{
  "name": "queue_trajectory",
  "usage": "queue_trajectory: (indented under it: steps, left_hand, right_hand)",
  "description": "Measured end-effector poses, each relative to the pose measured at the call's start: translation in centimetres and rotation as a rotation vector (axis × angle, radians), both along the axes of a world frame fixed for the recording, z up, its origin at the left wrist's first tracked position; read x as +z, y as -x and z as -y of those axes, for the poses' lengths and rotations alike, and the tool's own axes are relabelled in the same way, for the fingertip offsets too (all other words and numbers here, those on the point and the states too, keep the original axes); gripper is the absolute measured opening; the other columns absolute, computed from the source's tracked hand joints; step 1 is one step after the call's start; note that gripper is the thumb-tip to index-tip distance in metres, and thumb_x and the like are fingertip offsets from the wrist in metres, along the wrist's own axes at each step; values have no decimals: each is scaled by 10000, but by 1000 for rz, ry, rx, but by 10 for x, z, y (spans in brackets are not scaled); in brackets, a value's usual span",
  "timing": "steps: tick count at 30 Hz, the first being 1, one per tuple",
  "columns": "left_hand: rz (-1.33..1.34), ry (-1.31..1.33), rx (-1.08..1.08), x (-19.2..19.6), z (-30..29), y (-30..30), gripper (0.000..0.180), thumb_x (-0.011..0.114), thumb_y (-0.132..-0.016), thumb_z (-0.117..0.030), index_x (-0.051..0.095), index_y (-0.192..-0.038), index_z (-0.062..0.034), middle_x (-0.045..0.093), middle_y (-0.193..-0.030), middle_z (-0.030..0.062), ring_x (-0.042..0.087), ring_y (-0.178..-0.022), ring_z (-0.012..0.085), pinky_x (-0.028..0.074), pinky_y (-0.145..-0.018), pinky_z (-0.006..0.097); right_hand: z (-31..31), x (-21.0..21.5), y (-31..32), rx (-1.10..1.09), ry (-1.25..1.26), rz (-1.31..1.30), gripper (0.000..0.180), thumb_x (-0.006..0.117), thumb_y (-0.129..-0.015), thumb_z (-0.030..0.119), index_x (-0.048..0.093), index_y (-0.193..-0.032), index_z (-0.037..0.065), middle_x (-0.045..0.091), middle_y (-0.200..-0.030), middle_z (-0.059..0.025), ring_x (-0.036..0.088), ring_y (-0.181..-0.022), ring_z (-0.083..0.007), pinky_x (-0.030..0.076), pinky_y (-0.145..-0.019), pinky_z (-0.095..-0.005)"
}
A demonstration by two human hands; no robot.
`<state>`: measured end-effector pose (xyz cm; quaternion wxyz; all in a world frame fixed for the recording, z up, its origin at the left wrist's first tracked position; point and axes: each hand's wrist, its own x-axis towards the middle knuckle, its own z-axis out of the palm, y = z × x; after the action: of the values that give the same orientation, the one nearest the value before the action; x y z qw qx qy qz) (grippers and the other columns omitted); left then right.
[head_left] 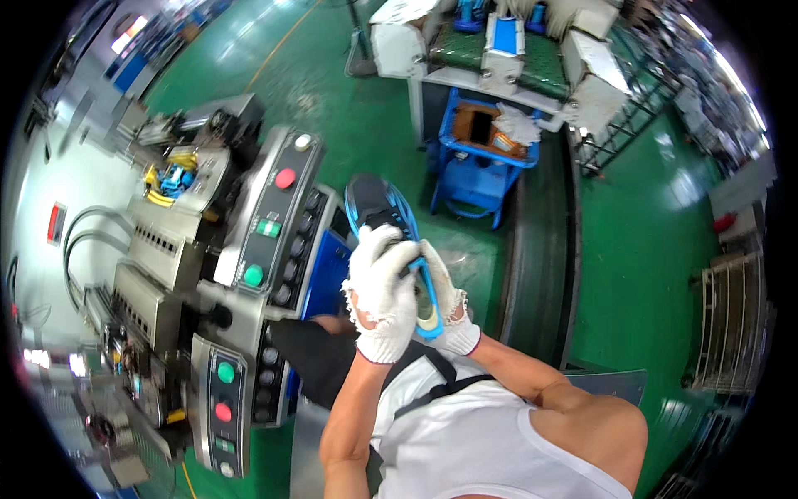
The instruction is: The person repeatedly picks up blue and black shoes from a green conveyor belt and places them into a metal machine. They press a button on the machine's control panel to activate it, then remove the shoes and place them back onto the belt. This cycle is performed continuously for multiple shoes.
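A black shoe upper with bright blue edging is held up in front of my body, toe pointing away and heel toward me. My left hand, in a white knitted glove, is closed over the top of the shoe around its middle, fingers bent. On the shoe's right side my right hand, gloved the same way, grips near the heel. Part of its fingers is hidden behind the shoe. The blue heel collar with a pale lining shows between the two hands.
At left stands a machine with control panels bearing red and green buttons. Ahead is a blue cart with a brown tray, beside a white-framed conveyor machine. A dark track runs along the right; a wire rack stands farther right.
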<state>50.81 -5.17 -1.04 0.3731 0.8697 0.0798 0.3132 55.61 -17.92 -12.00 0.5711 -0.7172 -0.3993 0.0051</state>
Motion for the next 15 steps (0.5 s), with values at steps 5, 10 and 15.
queue_trajectory:
  steps: [5, 10, 15]
  left_hand:
    - [323, -140, -363, 41, 43, -74, 586, 830, -744, -28, 666, -1303, -85, 602, -1363, 225, 583, -1284, 483, 465, -1131, 594]
    - [96, -185, -433, -16, 25, -44, 559, 855, -771, -61, 663, -1296, -63, 621, -1380, 215, 588, -1320, 476, 492, -1127, 564]
    - [-306, -25, -89, -79, -14, 47, 483, 851, -788, -47, 699, -1246, -28, 663, -1341, 198, 637, -1253, 408, 533, -1054, 456]
  right_hand:
    - [54, -5, -94, -327, 25, 68, 764, 765, -931, 112, 382, -1580, -14, 572, -1487, -161, 546, -1359, -281, 407, -1191, -452]
    - [44, 51, -261, -639, -664, -182, 624, 784, -951, 168, 520, -1483, -23, 626, -1366, -82, 589, -1206, -184, 467, -1083, -390]
    - [74, 40, -484, -950, -94, -59, 799, 840, -852, 514, 611, -1440, 25, 686, -1358, -154, 649, -1198, -252, 485, -1069, -402]
